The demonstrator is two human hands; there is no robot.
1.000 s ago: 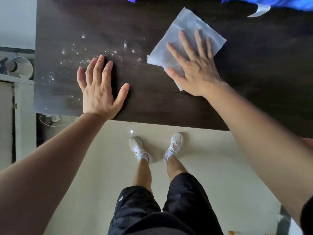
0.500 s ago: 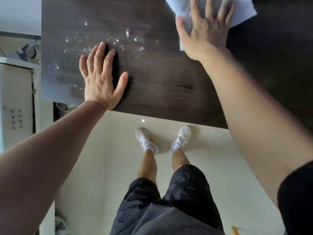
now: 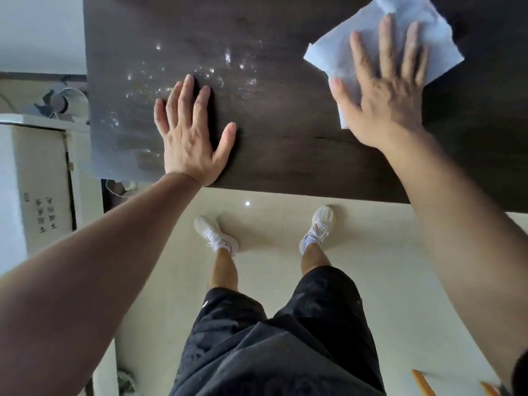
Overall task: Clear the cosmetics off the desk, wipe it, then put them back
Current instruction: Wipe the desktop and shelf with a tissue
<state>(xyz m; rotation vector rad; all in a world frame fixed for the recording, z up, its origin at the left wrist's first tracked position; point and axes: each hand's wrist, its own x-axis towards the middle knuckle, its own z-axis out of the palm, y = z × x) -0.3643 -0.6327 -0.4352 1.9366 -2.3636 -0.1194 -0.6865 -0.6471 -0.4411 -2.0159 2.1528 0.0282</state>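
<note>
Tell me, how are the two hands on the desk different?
The left hand lies right on the bare dark desk; the right hand presses a white wipe under it. The left hand sits near the desk's front edge, its fingertips by shiny water drops; the right hand reaches farther back, away from the drops. Both are flat, palm down, fingers straight.
</note>
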